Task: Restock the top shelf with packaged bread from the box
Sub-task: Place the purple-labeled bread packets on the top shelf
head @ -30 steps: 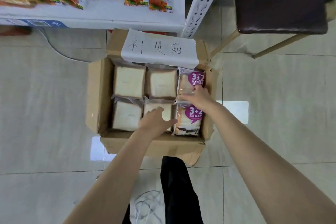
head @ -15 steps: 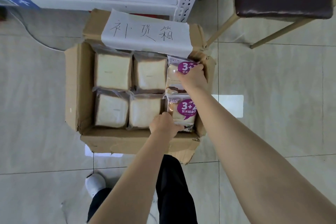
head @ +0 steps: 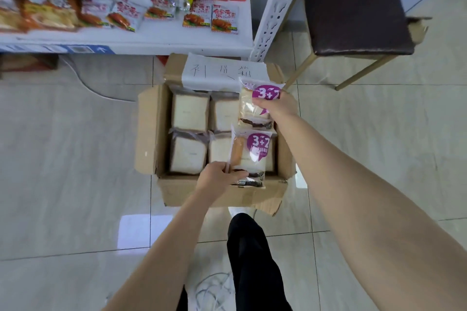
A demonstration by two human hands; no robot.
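The box point(head: 149, 134) sits open on the floor point(head: 63, 159) below the shelf point(head: 151, 44). Left grip point(head: 217, 178) is clamped on the near bread pack point(head: 250, 156) by its 7 o'clock corner, the pack raised at the box's 5 o'clock side. Right grip point(head: 276, 105) is clamped on the far pack point(head: 255, 105) at the box's 1 o'clock corner. Four plain loaves point(head: 189, 113) fill the rest. A stool point(head: 353, 12) stands at 2 o'clock
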